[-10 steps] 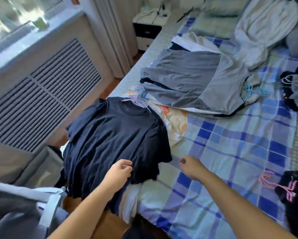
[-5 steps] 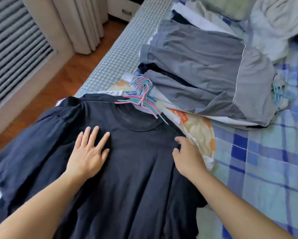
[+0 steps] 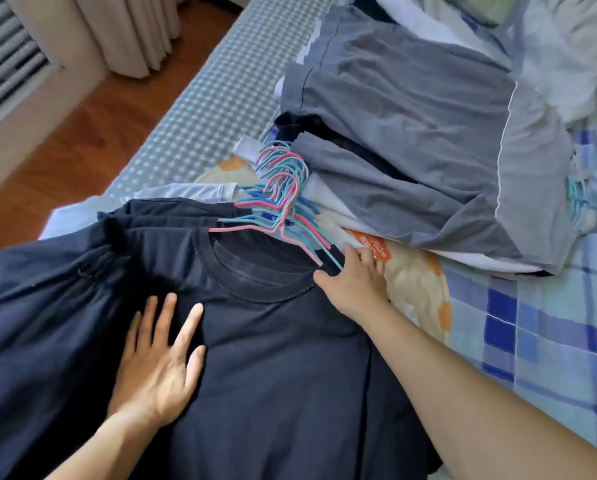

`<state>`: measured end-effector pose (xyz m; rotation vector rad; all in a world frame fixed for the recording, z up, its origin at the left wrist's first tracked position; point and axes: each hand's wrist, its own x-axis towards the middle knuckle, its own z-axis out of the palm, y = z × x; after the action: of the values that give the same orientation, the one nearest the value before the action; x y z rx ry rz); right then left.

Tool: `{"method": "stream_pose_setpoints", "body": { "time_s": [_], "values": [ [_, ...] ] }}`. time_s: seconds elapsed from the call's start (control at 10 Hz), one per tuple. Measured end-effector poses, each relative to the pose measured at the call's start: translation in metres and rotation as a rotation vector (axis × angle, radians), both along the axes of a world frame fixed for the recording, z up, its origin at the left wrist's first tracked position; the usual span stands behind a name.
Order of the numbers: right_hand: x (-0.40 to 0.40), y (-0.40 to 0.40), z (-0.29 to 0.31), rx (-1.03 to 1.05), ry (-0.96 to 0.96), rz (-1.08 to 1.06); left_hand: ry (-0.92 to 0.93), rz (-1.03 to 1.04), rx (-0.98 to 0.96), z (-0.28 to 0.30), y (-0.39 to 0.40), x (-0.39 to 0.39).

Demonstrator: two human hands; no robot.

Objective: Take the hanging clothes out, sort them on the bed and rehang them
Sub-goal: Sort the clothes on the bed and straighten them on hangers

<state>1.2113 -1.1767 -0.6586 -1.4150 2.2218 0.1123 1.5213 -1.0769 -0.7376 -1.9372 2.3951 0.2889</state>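
A stack of dark navy T-shirts point(image 3: 283, 358) lies flat on the bed, still on their pink and blue hangers point(image 3: 283, 199), whose hooks bunch above the collars. My left hand point(image 3: 158, 362) rests flat on the top shirt's chest, fingers spread. At the right shoulder of the shirt, beside the collar, my right hand point(image 3: 359, 282) has its fingers at the hanger ends and the thumb on the fabric. Behind the hooks lies a pile of grey garments point(image 3: 411, 126) with blue hangers point(image 3: 579, 192) at its right edge.
The bed has a blue checked sheet point(image 3: 532, 323) and a grey dotted mattress edge point(image 3: 200, 109). A cream and orange printed garment point(image 3: 414, 282) lies under the piles. Wooden floor point(image 3: 82, 140), curtain and radiator cover are to the left. White bedding sits at the top right.
The view has closed in on the navy shirts. My right hand slid up from the shirt's side to its shoulder at the hanger ends. My left hand stays flat on the chest.
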Motion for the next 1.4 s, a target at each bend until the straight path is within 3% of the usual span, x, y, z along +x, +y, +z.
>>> {"method": "stream_pose_setpoints", "body": {
  "time_s": [0.1, 0.2, 0.3, 0.6, 0.8, 0.9, 1.1, 1.4],
  "values": [
    [0.002, -0.01, 0.005, -0.03, 0.001, -0.017, -0.005, 0.006, -0.01, -0.001, 0.0, -0.001],
    [0.016, 0.011, 0.007, -0.291, -0.003, 0.163, 0.014, 0.008, -0.034, -0.001, 0.0, 0.0],
    [0.024, 0.03, 0.001, -0.34, 0.026, 0.173, 0.013, 0.006, -0.058, -0.001, 0.001, -0.001],
    [-0.013, -0.005, 0.009, 0.044, -0.047, 0.131, 0.01, 0.001, -0.063, -0.003, 0.001, -0.001],
    [-0.021, 0.025, -0.003, -0.109, -0.083, 0.023, 0.013, 0.002, -0.075, -0.003, 0.002, 0.0],
    [-0.025, 0.013, 0.002, -0.049, 0.006, 0.071, 0.012, -0.001, -0.072, -0.004, 0.002, 0.001],
    [-0.016, 0.033, 0.007, -0.25, -0.008, 0.098, -0.008, -0.002, -0.069, -0.004, 0.002, 0.0],
    [-0.004, 0.052, 0.002, -0.27, 0.081, 0.111, -0.045, -0.006, -0.068, 0.0, 0.003, -0.001]
  ]
}}
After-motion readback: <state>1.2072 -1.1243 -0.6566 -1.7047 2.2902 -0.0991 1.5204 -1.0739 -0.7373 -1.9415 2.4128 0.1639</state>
